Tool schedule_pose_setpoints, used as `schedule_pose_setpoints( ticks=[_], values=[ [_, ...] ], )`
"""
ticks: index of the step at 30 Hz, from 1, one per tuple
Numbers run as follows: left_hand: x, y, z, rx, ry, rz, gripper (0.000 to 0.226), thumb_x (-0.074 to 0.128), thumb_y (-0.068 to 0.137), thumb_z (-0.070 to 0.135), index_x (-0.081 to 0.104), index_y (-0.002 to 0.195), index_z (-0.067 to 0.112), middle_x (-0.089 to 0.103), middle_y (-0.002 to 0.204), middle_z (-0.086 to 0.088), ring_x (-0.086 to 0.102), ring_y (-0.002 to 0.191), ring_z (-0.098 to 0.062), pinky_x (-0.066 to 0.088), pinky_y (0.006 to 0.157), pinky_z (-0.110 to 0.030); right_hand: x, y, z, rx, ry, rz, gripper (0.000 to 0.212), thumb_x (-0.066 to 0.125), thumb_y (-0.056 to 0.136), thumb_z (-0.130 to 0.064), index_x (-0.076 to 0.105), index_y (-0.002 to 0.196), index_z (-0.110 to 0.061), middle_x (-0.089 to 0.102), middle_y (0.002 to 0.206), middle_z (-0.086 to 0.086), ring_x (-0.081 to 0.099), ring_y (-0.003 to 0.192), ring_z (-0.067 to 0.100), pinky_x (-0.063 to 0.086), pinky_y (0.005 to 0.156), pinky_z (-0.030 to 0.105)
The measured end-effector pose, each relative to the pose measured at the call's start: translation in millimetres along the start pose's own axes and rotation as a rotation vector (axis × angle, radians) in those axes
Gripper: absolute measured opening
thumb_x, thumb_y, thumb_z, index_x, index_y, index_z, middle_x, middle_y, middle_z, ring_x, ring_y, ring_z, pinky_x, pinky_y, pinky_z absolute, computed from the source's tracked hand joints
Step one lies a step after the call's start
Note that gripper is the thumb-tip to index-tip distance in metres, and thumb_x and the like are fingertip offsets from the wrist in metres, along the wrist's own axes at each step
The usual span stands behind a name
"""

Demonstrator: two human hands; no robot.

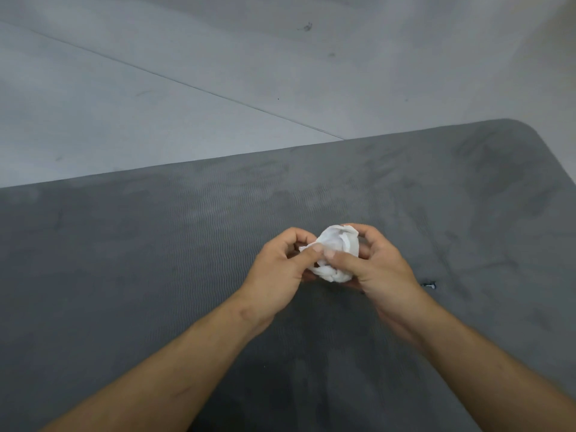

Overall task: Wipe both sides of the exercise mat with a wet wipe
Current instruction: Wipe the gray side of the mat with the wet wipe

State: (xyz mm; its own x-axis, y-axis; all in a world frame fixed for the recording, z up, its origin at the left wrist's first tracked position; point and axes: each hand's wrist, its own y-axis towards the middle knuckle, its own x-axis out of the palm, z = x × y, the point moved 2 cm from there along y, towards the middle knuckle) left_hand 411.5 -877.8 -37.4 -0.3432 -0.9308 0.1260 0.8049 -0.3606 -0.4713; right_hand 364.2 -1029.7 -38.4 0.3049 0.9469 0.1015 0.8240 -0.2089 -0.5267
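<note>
A dark grey exercise mat (156, 260) with a fine ribbed texture fills the lower part of the view; its rounded far right corner shows at the upper right. Darker damp-looking patches mark its right side. Above the mat's middle, both hands hold a crumpled white wet wipe (338, 246). My left hand (277, 269) pinches the wipe's left side with thumb and fingers. My right hand (377, 263) curls round its right side, thumb on the front. Part of the wipe is hidden inside the fingers.
Pale grey floor (187, 57) lies beyond the mat's far edge, with a thin seam running diagonally and a few dark scuffs. A small dark nick (429, 285) sits on the mat just right of my right hand.
</note>
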Motion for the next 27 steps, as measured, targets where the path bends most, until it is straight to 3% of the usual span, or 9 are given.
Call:
schedule_pose_setpoints(
  ticks=[3,5,8,13,17,20,23,25,27],
  values=[
    [-5.1,-1.1,6.2,-0.048,-0.115,0.012,0.019,0.054,0.103,0.005,0.057,0.085,0.011,0.07,0.086,-0.006,0.07,0.085,-0.016,0.06,0.078,-0.028,0.4,4.4,-2.6,0.004,-0.183,0.048,0.033,0.067,0.086,0.007,0.071,0.108,-0.017,0.079,0.095,0.002,0.075,0.086,0.017,0.057,0.073,0.027],
    [-10.9,-0.3,10.6,-0.08,-0.228,0.065,0.023,0.048,0.105,0.005,0.053,0.083,0.013,0.071,0.087,-0.005,0.072,0.087,-0.018,0.06,0.079,-0.03,-2.6,7.3,-3.7,-0.008,-0.247,0.127,0.029,0.061,0.086,0.007,0.076,0.097,-0.015,0.077,0.086,0.001,0.068,0.074,0.01,0.052,0.062,0.02],
    [-19.0,4.0,12.0,-0.123,-0.394,0.171,0.021,0.044,0.108,0.008,0.05,0.088,0.013,0.074,0.096,-0.011,0.075,0.09,-0.024,0.063,0.076,-0.036,-6.7,10.9,-7.1,0.007,-0.168,0.174,0.023,0.058,0.09,0.003,0.077,0.089,-0.01,0.074,0.077,0.001,0.063,0.063,0.009,0.047,0.052,0.019],
    [-22.1,10.3,5.3,-0.158,-0.474,0.282,0.013,0.044,0.11,0.011,0.052,0.098,0.011,0.075,0.098,-0.008,0.076,0.083,-0.017,0.061,0.072,-0.031,-3.7,11.1,-4.1,0.08,0.137,0.112,0.021,0.052,0.101,-0.001,0.073,0.104,-0.005,0.079,0.099,0.011,0.075,0.086,0.019,0.059,0.071,0.031],
    [-24.6,14.0,-0.8,-0.145,-0.454,0.348,0.017,0.048,0.102,-0.005,0.054,0.109,0.009,0.073,0.109,-0.011,0.076,0.09,-0.018,0.061,0.076,-0.029,-4.9,14.3,1.9,0.151,0.403,0.222,0.023,0.048,0.109,-0.013,0.067,0.114,-0.001,0.077,0.11,0.017,0.075,0.103,0.029,0.059,0.093,0.044],
    [-24.4,13.6,-3.6,-0.194,-0.454,0.267,0.032,0.05,0.092,-0.015,0.057,0.112,0.009,0.072,0.112,-0.013,0.071,0.101,-0.023,0.06,0.081,-0.031,-11.4,16.8,1.7,0.151,0.316,0.289,0.024,0.051,0.109,-0.021,0.067,0.114,-0.003,0.079,0.107,0.012,0.077,0.096,0.024,0.062,0.08,0.038],
    [-22.7,9.1,-2.1,-0.299,-0.458,0.104,0.044,0.049,0.086,-0.01,0.065,0.123,0.007,0.076,0.117,-0.005,0.071,0.101,-0.018,0.058,0.082,-0.029,-15.5,16.6,-0.1,0.119,0.2,0.328,0.021,0.056,0.107,-0.024,0.069,0.107,-0.006,0.08,0.102,0.009,0.077,0.091,0.021,0.06,0.073,0.034],
    [-21.0,7.8,-1.0,-0.34,-0.455,0.031,0.035,0.052,0.087,0.001,0.07,0.117,0.008,0.076,0.115,-0.004,0.07,0.1,-0.017,0.056,0.086,-0.031,-15.8,17.0,0.7,0.107,0.128,0.331,0.022,0.059,0.106,-0.025,0.07,0.103,-0.005,0.079,0.102,0.012,0.076,0.093,0.025,0.061,0.08,0.039],
    [-19.6,9.2,-0.2,-0.356,-0.405,0.018,0.016,0.062,0.092,0.012,0.072,0.103,0.012,0.075,0.099,-0.002,0.069,0.096,-0.017,0.055,0.087,-0.032,-13.5,17.3,1.2,0.092,0.06,0.327,0.021,0.062,0.104,-0.026,0.071,0.098,-0.007,0.079,0.102,0.013,0.076,0.097,0.029,0.059,0.087,0.046]
  ],
)
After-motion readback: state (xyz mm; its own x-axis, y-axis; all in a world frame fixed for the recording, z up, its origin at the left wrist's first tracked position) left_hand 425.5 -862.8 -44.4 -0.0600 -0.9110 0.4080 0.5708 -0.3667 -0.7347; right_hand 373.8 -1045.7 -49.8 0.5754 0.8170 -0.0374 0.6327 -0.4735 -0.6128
